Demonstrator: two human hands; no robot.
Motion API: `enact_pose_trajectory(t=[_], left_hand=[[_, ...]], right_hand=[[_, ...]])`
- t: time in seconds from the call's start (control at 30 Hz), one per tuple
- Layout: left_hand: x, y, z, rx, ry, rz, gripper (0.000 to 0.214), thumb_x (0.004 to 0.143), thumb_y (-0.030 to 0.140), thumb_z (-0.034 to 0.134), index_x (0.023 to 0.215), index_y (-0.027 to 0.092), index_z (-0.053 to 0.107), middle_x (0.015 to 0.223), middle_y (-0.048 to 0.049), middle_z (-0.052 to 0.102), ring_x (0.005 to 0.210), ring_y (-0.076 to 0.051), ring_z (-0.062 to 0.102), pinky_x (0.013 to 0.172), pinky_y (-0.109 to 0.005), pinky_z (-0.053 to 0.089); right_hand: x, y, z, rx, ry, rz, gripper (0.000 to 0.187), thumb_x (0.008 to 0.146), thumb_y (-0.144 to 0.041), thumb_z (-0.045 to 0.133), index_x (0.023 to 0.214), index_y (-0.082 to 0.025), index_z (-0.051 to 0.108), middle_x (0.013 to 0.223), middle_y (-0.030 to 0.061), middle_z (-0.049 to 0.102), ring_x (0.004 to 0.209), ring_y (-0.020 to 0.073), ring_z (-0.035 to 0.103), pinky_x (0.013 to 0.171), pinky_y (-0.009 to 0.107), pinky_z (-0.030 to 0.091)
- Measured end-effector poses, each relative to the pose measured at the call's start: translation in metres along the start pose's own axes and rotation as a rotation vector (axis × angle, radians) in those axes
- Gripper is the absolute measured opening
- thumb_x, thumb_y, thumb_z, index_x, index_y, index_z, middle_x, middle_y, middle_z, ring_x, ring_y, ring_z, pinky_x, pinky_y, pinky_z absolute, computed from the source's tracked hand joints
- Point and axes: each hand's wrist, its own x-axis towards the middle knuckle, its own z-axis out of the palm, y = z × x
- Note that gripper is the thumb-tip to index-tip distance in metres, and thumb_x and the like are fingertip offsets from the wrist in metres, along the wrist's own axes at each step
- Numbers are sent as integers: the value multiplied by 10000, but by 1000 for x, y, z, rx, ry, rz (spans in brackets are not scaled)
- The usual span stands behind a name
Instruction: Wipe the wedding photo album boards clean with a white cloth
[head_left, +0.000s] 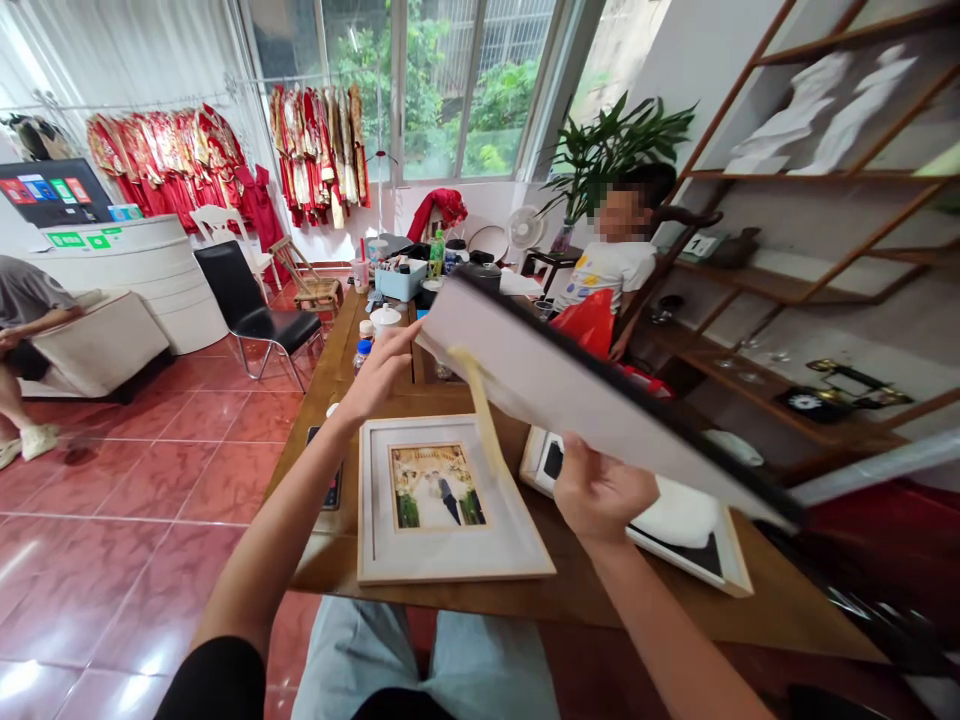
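A large flat panel [570, 370] with a pale face and a black edge is held tilted above the table; it is blurred. My right hand [604, 490] is closed around its lower edge. At its left corner, the fingers of my left hand [386, 370] grip the edge. A yellowish strip [486, 415] hangs from the panel down to a picture frame [450, 553]. The frame lies face up with a pale wooden rim, a white mat and a photo [439, 485] in the middle. Right of it, partly behind my right hand, a shallow frame-like box [739, 560] holds something white [690, 515].
The wooden table [330, 560] carries a phone [332, 480], a blue-capped bottle [362, 352], a white lidded cup [385, 318] and a light-blue bin [401, 280]. A person [600, 270] sits across at the right, near shelves [780, 285]. A black chair [262, 320] stands left.
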Motion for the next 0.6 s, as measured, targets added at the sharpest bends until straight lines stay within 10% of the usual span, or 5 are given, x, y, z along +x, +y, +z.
enact_pose_trajectory(t=[0.23, 0.4, 0.6], left_hand=[[38, 52, 5, 186, 73, 248, 491, 1081, 466, 318, 1522, 291, 445, 1391, -70, 506, 1373, -256, 425, 1220, -445, 254], [49, 71, 8, 386, 2, 179, 463, 1080, 458, 344, 1503, 313, 464, 1223, -63, 568, 1270, -290, 496, 1156, -522, 274], [23, 44, 19, 601, -165, -36, 412, 1028, 337, 430, 1380, 234, 617, 1040, -104, 637, 1087, -288, 574, 1028, -471, 382]], right_hand=[[3, -30, 23, 334, 314, 361, 353, 866, -347, 725, 1187, -226, 639, 1225, 95, 710, 1197, 281, 660, 1017, 533, 550], [-23, -48, 24, 490, 204, 640, 375, 853, -277, 708, 1220, -285, 634, 1282, 72, 705, 1162, 266, 688, 956, 513, 596], [-72, -59, 23, 505, 67, 924, 390, 933, -395, 658, 1301, -273, 614, 1385, 103, 659, 1263, 282, 633, 977, 524, 590]])
